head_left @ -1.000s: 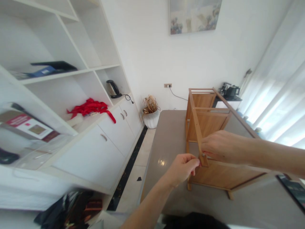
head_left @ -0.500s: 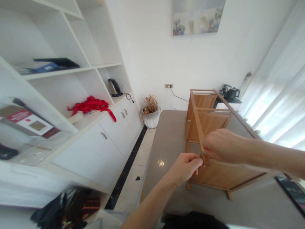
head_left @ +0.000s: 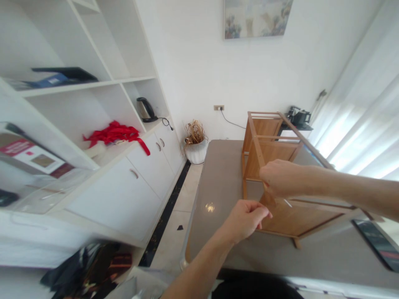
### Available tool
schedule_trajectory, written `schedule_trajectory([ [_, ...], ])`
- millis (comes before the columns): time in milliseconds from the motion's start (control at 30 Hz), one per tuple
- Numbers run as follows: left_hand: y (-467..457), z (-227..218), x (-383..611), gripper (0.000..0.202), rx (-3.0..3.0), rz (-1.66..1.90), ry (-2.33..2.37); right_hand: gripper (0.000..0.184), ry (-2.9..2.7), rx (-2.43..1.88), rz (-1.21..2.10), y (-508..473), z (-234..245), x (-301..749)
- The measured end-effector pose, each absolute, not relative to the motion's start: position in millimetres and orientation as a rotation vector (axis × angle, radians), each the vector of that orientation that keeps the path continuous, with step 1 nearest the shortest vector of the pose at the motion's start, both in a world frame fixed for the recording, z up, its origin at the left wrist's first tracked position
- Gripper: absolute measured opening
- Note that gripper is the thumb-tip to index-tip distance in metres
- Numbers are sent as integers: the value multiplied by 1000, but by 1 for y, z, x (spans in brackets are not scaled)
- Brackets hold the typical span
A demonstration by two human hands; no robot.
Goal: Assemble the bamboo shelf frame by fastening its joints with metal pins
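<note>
A wooden shelf frame [head_left: 257, 145] with slatless flat panels lies on the grey-topped table [head_left: 218, 178]. My right hand [head_left: 277, 178] is closed in a fist over the near end of its upper rail, hiding that end. Whether the fist grips the rail or something small cannot be seen. A short, thin, pale strip [head_left: 288, 203] shows just below that hand. My left hand [head_left: 249, 220] is lower and to the left, thumb and fingertips pinched together in front of a lower wooden panel [head_left: 293, 222]. Anything in this pinch is too small or hidden to make out.
A phone-like dark slab [head_left: 375, 243] lies on the table at right. White cabinets [head_left: 124, 187] line the left, holding a kettle [head_left: 146, 110] and red ribbon [head_left: 116, 133]. A potted dry plant [head_left: 196, 151] stands beyond the table; a dark bag [head_left: 81, 265] sits lower left.
My right hand has shifted slightly left and now covers the rail's end, which showed before. My left fingertips have come away from the rail end. The view has shifted slightly.
</note>
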State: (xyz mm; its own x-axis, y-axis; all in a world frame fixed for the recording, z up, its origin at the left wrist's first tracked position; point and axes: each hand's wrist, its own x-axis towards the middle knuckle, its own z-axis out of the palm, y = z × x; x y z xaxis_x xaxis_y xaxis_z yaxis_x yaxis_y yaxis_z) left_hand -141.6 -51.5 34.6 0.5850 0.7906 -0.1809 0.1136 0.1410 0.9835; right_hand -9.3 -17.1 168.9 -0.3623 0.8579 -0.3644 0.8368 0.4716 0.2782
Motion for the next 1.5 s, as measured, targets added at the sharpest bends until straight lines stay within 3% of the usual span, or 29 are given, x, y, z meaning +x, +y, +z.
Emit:
schedule_trajectory([
  [167,-35,43,-139,23,1568,804,886,21,2255,1445,-4,-15,175,-12],
  [300,-32,43,-124,23,1723,694,632,20,2266,1537,-140,-18,173,6],
  [500,-25,73,-112,25,2342,647,743,20,2356,1703,-250,-42,174,65],
  [600,-1,102,-105,50,2609,720,501,21,2403,1839,-261,-60,179,95],
  [667,16,114,-94,61,2724,582,228,22,2401,1933,-294,-71,181,108],
  [833,40,106,-64,42,2852,409,-2,26,2392,2103,-494,-92,176,127],
  [1167,7,67,-3,45,3175,733,161,23,2420,2492,-556,-122,160,172],
  [1500,-24,88,63,66,3114,471,657,20,2213,2702,-371,-154,157,200],
])
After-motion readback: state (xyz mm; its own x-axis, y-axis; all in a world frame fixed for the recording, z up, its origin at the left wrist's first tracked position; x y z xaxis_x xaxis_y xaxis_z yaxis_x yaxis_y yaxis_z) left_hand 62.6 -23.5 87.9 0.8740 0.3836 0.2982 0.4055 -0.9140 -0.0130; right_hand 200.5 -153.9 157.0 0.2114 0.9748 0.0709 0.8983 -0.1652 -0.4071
